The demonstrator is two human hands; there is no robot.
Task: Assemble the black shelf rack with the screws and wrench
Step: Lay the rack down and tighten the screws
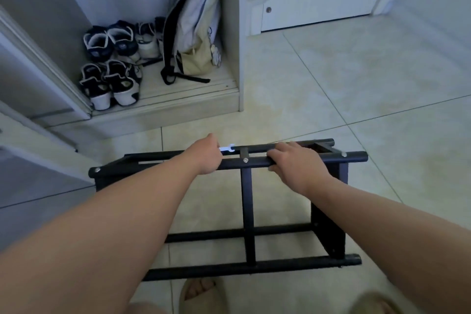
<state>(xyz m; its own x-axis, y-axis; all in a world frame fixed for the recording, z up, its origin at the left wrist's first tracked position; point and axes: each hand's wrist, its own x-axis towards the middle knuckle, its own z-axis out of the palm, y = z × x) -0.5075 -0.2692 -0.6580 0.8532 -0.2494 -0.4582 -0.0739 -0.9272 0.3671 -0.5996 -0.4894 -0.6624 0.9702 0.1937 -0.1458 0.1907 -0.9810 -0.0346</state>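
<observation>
Head view, the only one you have:

- Black shelf rack (pixel 247 201) is on the tiled floor (pixel 356 71) right in front of you, tipped on its side with the rails running left to right.
- Near top rail (pixel 331 158) shows three silver screws (pixel 245 160): one at the centre upright, one near each end.
- A second rail (pixel 321 142) runs parallel just behind it. Two lower rails sit closer to your feet, with a centre bar crossing between them.
- Right end panel of the rack is visible. The left end is mostly hidden by your forearm.
- Your left hand (pixel 206 154) has its fingers curled around the handle of the wrench (pixel 227 148). The silver open end sticks out to the right of the fist, next to the rear rail near the centre upright. Can't tell if the wrench head is on a fastener.
- Your right hand (pixel 295 163) is wrapped over the near top rail just right of the centre screw, fingers over the top and thumb underneath, gripping the rack.
- The hands are near each other, not touching, with the centre screw between them.
- Your feet are at the bottom edge in beige slippers (pixel 201 296).
- At upper left is an open cabinet (pixel 230 33) with several pairs of shoes (pixel 109 84) and a backpack (pixel 193 23) leaning inside.
</observation>
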